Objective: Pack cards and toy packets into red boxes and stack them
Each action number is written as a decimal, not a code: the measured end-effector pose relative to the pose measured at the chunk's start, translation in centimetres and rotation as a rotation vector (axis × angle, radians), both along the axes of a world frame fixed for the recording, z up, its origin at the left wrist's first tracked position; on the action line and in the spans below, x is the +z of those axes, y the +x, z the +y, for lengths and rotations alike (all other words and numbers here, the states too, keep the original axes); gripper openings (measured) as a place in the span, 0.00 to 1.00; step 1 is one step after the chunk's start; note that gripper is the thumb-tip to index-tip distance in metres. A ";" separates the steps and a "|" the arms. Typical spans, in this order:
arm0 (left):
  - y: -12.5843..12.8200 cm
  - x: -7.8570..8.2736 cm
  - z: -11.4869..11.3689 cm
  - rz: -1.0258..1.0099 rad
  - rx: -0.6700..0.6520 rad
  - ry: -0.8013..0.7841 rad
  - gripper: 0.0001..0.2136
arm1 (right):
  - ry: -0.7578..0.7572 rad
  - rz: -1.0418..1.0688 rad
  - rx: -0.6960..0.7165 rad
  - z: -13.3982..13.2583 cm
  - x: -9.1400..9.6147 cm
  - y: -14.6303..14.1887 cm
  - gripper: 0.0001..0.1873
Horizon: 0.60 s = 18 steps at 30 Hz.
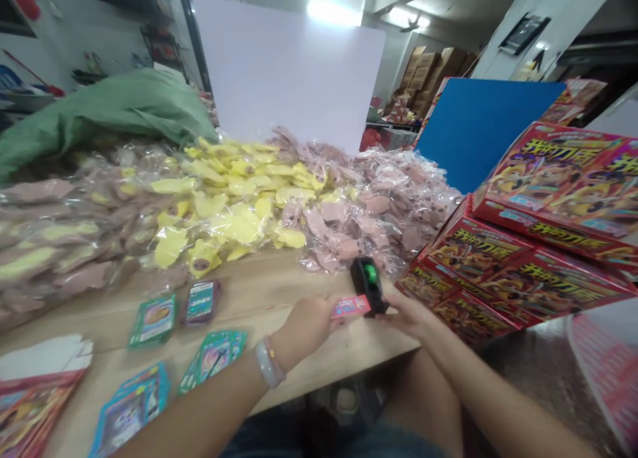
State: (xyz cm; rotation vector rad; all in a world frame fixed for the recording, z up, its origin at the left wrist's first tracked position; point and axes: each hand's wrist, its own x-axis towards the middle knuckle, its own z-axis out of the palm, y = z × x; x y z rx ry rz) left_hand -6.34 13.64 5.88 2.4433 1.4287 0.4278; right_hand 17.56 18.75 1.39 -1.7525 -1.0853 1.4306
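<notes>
My left hand (304, 326) pinches one end of a small pink card packet (351, 306) above the wooden table (279, 298). My right hand (406, 315) is at the packet's other end, with its fingers against the base of a black tape dispenser (367, 285) holding a green-cored roll. The dispenser stands at the table's front edge, partly behind the packet. Stacks of green and blue trading cards (152, 320) lie left of my hands. A beaded bracelet (269, 368) circles my left wrist.
Heaps of yellow and pink items in clear plastic bags (239, 209) cover the table's far side, with a green sack (109, 115) behind. Red printed display boxes (543, 245) are piled to the right. Flattened red cartons (34, 405) lie at the front left.
</notes>
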 end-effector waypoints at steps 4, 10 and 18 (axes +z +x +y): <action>-0.4 0.2 1.0 0.047 0.014 -0.015 0.11 | 0.163 -0.047 -0.123 -4.0 -1.8 -0.3 0.11; 0.6 0.6 0.2 0.077 0.041 -0.030 0.10 | 0.287 0.142 -0.047 -6.6 1.1 -6.7 0.18; 2.2 0.9 -1.4 0.054 0.073 -0.016 0.12 | 0.383 -0.302 -0.058 -6.9 -2.4 -5.1 0.25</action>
